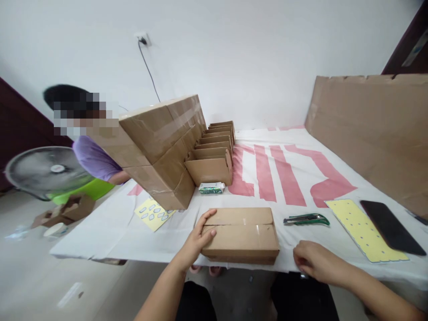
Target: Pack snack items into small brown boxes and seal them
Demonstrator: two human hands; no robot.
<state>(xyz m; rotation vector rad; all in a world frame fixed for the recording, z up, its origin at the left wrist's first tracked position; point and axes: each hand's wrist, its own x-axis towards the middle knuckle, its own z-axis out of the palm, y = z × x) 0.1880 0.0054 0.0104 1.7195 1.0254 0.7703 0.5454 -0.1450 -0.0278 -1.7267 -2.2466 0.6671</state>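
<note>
Left fingers (206,216): spread, touching cardboard box (242,238) | Right fingers (300,255): curled, near box

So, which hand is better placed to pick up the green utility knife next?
Probably the right hand: it is curled near the green utility knife, while the left hand, farther off, touches the closed cardboard box.

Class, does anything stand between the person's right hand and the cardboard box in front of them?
Nothing visible does: only white cloth shows between the right hand and the box. The green cutter lies farther back, off that line.
</note>
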